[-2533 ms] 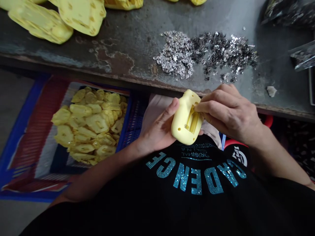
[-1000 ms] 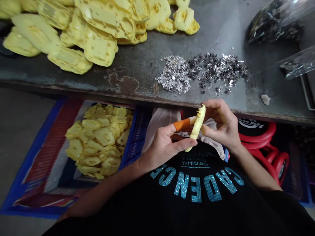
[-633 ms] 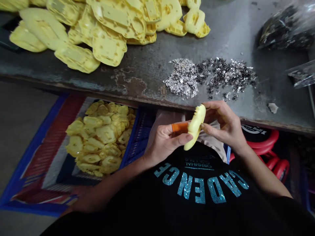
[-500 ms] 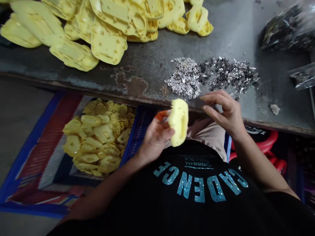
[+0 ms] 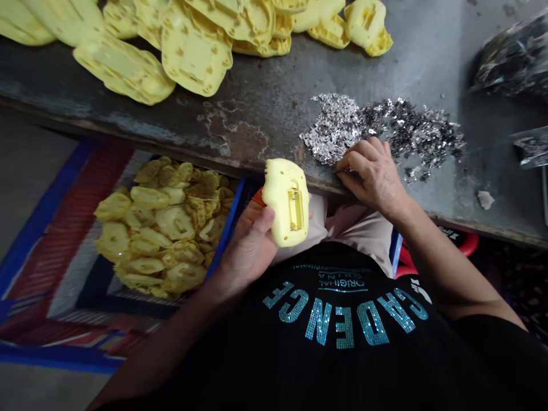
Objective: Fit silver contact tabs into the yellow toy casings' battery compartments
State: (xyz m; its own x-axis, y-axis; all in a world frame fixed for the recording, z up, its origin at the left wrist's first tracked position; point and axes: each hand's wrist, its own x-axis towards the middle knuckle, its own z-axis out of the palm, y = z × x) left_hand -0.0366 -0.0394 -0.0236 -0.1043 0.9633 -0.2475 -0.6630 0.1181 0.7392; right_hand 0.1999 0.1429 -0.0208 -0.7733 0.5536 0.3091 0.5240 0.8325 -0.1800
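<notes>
The fingers (image 5: 357, 160) of the right hand (image 5: 379, 180) are bunched together at the near edge of a heap of small metal pieces (image 5: 334, 128) on the desk (image 5: 274, 103); whether they pinch one cannot be told. Those of the left hand (image 5: 250, 242) clasp a yellow shell (image 5: 280, 200), thumb on its left side, the others mostly hidden behind, one showing an orange cover (image 5: 258, 197). The black shirt (image 5: 299, 365) reads "CADENCE" in glittering blue capitals, upside down to the view, with "ORIGIHAL" legible among smaller lines, some too blurred to read. White lettering on a red-rimmed item (image 5: 468, 244) is only partly legible. The shell is held in front of the desk's edge, slotted face to the camera: pale, rounded, wavy on its left side, with small holes near its ends and a long recess. The left forearm slants up from the lower left; the right comes in from the lower right, wrist over the desk edge.
</notes>
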